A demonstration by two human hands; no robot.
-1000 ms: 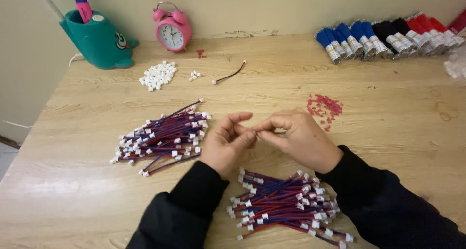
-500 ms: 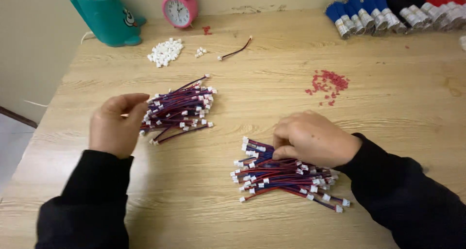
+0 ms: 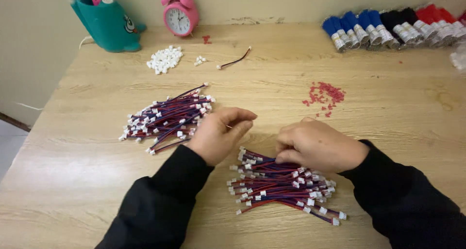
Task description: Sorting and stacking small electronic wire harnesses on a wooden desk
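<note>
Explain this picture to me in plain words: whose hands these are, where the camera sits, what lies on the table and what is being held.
There is no machine here. A person works with two bare hands, and the camera sits on that person's head, looking down.

The left hand hangs just right of a pile of red and blue wires with white plugs; its fingers are curled, and whether they pinch anything is too small to tell. The right hand rests on a second wire pile, fingers bent into it.

Farther back on the wooden table lie white plugs, red bits, one loose wire, a pink alarm clock, a teal holder and blue, black and red wire bundles.
</note>
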